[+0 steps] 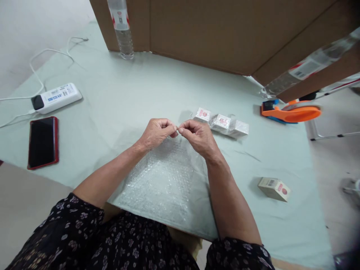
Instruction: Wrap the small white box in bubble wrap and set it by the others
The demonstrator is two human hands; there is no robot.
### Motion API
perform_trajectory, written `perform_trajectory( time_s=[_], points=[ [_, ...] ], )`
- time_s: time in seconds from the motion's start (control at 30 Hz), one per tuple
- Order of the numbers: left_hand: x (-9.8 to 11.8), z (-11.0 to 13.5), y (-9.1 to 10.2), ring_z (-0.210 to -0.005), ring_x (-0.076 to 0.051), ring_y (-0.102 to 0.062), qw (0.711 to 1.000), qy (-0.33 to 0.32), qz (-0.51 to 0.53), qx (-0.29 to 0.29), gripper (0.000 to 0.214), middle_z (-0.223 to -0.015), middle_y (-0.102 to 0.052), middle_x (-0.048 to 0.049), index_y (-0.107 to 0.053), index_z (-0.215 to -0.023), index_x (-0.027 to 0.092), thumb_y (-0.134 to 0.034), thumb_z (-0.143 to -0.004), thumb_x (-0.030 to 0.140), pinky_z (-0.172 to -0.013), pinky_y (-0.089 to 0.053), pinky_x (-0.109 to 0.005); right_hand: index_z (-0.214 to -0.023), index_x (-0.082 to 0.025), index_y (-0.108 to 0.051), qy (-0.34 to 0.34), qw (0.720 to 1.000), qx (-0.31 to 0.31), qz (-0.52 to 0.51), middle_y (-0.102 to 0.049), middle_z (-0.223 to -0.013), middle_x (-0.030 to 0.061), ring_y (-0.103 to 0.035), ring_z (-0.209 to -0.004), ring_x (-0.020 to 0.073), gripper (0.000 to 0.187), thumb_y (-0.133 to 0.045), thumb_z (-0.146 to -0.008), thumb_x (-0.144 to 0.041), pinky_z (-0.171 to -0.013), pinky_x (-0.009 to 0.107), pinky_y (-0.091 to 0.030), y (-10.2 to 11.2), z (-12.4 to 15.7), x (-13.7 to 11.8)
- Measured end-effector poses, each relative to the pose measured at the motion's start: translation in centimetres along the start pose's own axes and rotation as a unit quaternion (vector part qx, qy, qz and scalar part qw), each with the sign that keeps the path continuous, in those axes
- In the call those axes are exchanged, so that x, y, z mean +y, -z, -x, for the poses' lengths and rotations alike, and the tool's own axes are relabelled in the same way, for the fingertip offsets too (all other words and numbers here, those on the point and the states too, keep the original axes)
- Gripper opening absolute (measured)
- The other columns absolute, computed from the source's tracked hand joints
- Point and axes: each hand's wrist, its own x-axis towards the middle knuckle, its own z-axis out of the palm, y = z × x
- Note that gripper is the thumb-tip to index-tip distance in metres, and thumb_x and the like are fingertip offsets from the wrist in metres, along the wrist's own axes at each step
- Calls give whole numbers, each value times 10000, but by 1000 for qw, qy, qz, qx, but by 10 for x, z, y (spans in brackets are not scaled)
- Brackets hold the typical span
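A clear sheet or bag of bubble wrap point(163, 176) lies at the table's near edge, below my hands and between my forearms. My left hand point(161, 133) is closed in a pinch at its far edge, thumb against fingers. Close beside it, my right hand point(199, 138) pinches too, and the two sets of fingertips almost touch. The thin film between the fingertips is hard to make out. Just beyond my right hand stand several small boxes point(221, 123) wrapped in bubble wrap. One unwrapped small box point(274, 188) lies farther right.
An orange tape dispenser point(291, 111) sits at the right edge. Behind stands a large cardboard panel point(197, 33), with a water bottle point(122, 33) at left and another bottle point(306, 67) at right. A phone point(43, 142) and a white device with cables point(57, 98) lie on the left.
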Motion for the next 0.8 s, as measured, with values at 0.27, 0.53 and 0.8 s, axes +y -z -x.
perform_trajectory(
  time_s=[0.27, 0.53, 0.8],
  points=[
    [-6, -8, 11, -755, -140, -684, 1000, 7, 14, 20, 168, -762, -758, -42, -722, -824, 148, -570, -797, 215, -788, -515, -293, -722, -189, -649, -44, 998, 42, -21, -540, -632, -33, -448, -618, 109, 144, -628, -822, -290, -592, 266, -365, -2, 0, 3],
    [-9, -7, 14, -622, -115, -559, 990, 31, -129, -48, 212, -671, -663, 12, -721, -865, 157, -611, -689, 198, -606, -427, -254, -751, -198, -651, -44, 997, 54, -37, -624, -723, -10, -536, -655, 122, 135, -594, -843, -279, -660, 289, -459, 0, -3, 11],
    [-12, -8, 12, -551, -81, -443, 980, 6, -183, -74, 182, -608, -568, 42, -674, -738, 158, -523, -639, 176, -529, -328, -228, -796, -196, -671, -53, 997, 28, -45, -665, -784, 13, -556, -682, 128, 198, -552, -889, -324, -709, 299, -485, 5, -2, 17]
  ],
)
